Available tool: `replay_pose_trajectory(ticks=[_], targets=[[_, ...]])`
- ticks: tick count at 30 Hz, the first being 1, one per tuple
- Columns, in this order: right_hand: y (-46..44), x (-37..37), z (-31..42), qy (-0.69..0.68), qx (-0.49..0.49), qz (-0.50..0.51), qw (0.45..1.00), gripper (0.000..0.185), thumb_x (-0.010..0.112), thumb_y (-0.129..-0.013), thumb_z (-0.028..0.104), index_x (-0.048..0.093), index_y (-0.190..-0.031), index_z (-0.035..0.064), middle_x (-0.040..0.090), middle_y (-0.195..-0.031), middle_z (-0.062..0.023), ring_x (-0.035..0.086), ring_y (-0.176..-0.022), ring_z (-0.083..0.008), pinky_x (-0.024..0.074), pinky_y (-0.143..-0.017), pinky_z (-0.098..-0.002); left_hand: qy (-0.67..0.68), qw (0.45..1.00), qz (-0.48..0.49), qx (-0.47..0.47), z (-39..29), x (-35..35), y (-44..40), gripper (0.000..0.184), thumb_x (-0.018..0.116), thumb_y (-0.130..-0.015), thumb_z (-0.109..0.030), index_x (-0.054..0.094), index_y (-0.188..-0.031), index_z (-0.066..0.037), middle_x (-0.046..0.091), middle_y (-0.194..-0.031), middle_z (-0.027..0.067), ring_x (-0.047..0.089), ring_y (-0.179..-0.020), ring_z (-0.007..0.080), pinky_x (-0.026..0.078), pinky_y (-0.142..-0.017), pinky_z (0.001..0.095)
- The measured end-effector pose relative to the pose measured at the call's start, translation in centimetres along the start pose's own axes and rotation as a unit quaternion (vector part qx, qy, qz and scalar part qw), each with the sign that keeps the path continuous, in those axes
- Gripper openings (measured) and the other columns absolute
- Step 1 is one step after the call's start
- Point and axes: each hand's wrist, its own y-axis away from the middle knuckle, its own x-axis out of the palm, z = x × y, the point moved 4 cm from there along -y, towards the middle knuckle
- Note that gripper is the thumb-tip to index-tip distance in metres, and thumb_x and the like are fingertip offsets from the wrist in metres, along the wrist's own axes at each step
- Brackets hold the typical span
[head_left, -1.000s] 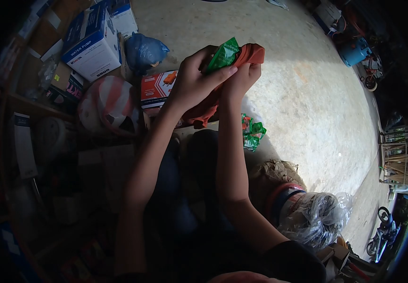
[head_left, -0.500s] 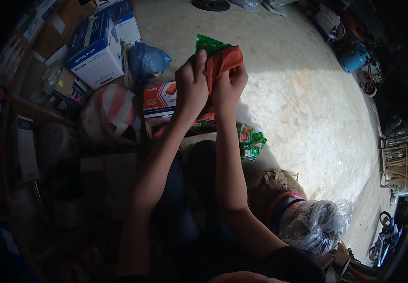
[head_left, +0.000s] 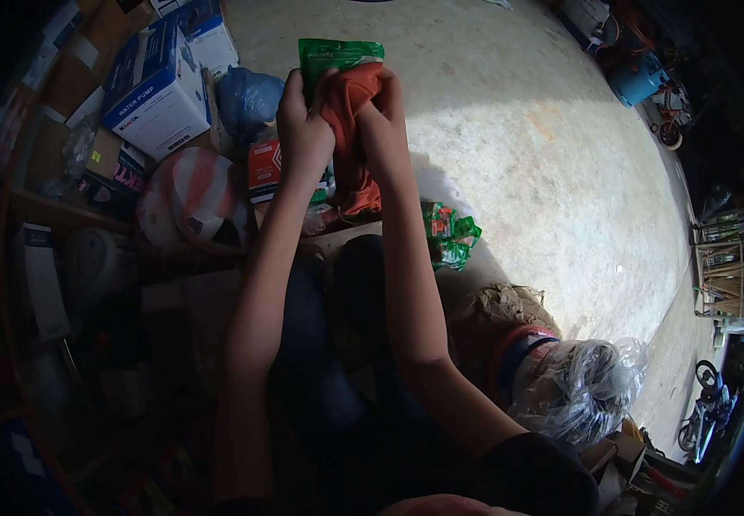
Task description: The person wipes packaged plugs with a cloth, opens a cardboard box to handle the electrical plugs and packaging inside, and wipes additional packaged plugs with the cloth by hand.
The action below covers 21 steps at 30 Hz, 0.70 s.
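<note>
Out in front of me, my left hand [head_left: 306, 133] grips a green packet [head_left: 338, 53] by its left side, fingers closed. The packet's top edge stands up above both hands. An orange-brown cloth [head_left: 350, 99] is bunched against the packet's lower part, with my right hand [head_left: 387, 129] closed on it. The cloth hangs down between my wrists and hides much of the packet. Below, to the right of my right forearm, several green packets [head_left: 449, 232] lie in a pile. A red and white box [head_left: 264, 168] stands left of my left wrist.
A water pump box [head_left: 166, 103], a blue plastic bag [head_left: 250, 103] and a red-and-white striped bag [head_left: 191, 198] crowd the left. A plastic-wrapped bundle [head_left: 574, 396] sits at lower right. Farther off are a blue cylinder [head_left: 639, 79] and a motorbike [head_left: 707, 413].
Both hands have shifted left and slightly up with the packet and cloth. More of the packet's green top edge shows above the cloth now. The camera view has shifted slightly.
</note>
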Motion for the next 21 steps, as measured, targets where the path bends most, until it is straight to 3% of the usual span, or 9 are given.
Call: replay_pose_trajectory(ticks=[3,6,7,9,11,13,14,18,21], targets=[[-0.1,0.0,0.3,0.034,-0.047,-0.045,0.997,0.012,0.045,-0.079,0.008,0.051,-0.081,-0.0028,0.055,-0.071,-0.0034,0.049,-0.064,-0.0075,0.0404,-0.054,-0.0219,-0.079,0.995,-0.028,0.063,-1.0,0.6,0.6,0.022,0.045,-0.087,-0.023,0.043,-0.082,-0.001,0.05,-0.062,0.0121,0.049,-0.053,0.0195,0.038,-0.051,0.0309],[-0.1,-1.5,0.1,0.085,-0.083,-0.155,0.981,0.018,0.04,-0.083,0.01,0.051,-0.075,-0.003,0.054,-0.065,-0.0015,0.047,-0.057,-0.0068,0.0382,-0.05,-0.0223,-0.105,0.992,0.045,0.051,-2.1,1.8,1.2,0.03,0.04,-0.088,-0.029,0.041,-0.082,0.0,0.048,-0.058,0.0128,0.048,-0.051,0.0194,0.036,-0.049,0.0309],[-0.2,-1.7,-0.2,0.029,-0.057,-0.154,0.986,0.022,0.037,-0.085,0.011,0.05,-0.072,-0.0022,0.054,-0.063,-0.0015,0.046,-0.055,-0.0056,0.0366,-0.047,-0.0217,-0.11,0.992,0.05,0.041,-2.2,2.0,1.3,0.029,0.04,-0.089,-0.029,0.042,-0.082,-0.001,0.049,-0.061,0.0123,0.049,-0.053,0.0191,0.037,-0.051,0.0301],[0.0,-1.7,-0.3,-0.058,0.013,-0.169,0.984,0.022,0.038,-0.085,0.012,0.051,-0.073,-0.0011,0.054,-0.062,-0.0014,0.047,-0.054,-0.0062,0.0371,-0.047,-0.0204,-0.095,0.994,0.046,0.036,-2.2,2.2,1.2,0.028,0.039,-0.089,-0.028,0.043,-0.083,-0.001,0.051,-0.066,0.0125,0.049,-0.058,0.0179,0.037,-0.054,0.0291],[-0.1,-1.5,-1.1,-0.232,0.05,-0.19,0.953,0.017,0.041,-0.085,0.015,0.05,-0.081,0.0015,0.056,-0.075,-0.0055,0.053,-0.057,-0.0109,0.0456,-0.052,-0.0218,-0.063,0.997,0.048,0.001,-1.4,1.7,0.8,0.027,0.038,-0.09,-0.028,0.045,-0.086,-0.001,0.051,-0.073,0.006,0.049,-0.067,0.0129,0.038,-0.061,0.0263],[0.1,-1.3,-1.5,-0.348,0.075,-0.157,0.921,0.016,0.042,-0.084,0.017,0.048,-0.086,0.0025,0.056,-0.08,-0.0064,0.055,-0.061,-0.0113,0.0474,-0.055,-0.0226,0.101,0.992,-0.035,-0.068,-0.8,1.4,0.7,0.029,0.038,-0.09,-0.03,0.045,-0.091,-0.002,0.05,-0.083,0.0037,0.048,-0.075,0.0115,0.038,-0.067,0.0239],[-0.3,-1.0,-1.8,-0.376,0.078,-0.125,0.915,0.016,0.043,-0.084,0.018,0.047,-0.089,0.0037,0.056,-0.077,-0.0054,0.056,-0.066,-0.012,0.0477,-0.057,-0.0229,0.085,0.991,-0.062,-0.084,-0.8,1.2,0.7,0.032,0.038,-0.089,-0.034,0.043,-0.098,-0.003,0.047,-0.095,0.0055,0.046,-0.085,0.0119,0.039,-0.074,0.0246],[-0.3,-0.4,-2.2,-0.412,0.071,-0.071,0.905,0.023,0.043,-0.085,0.023,0.045,-0.099,0.0052,0.055,-0.087,-0.0053,0.056,-0.074,-0.0125,0.0476,-0.061,-0.0241,0.184,0.957,-0.127,-0.183,-0.4,1.1,0.6,0.036,0.039,-0.088,-0.036,0.039,-0.104,-0.004,0.043,-0.104,0.0081,0.044,-0.093,0.0135,0.039,-0.079,0.0283],[0.6,0.6,-0.4,-0.328,0.064,-0.032,0.942,0.03,0.043,-0.085,0.025,0.04,-0.108,0.0062,0.05,-0.095,-0.0046,0.052,-0.08,-0.0103,0.0451,-0.067,-0.0222,0.269,0.938,-0.033,-0.216,1.7,1.3,0.3,0.048,0.04,-0.086,-0.041,0.034,-0.118,-0.006,0.042,-0.113,0.0091,0.043,-0.103,0.0181,0.035,-0.087,0.0302]])
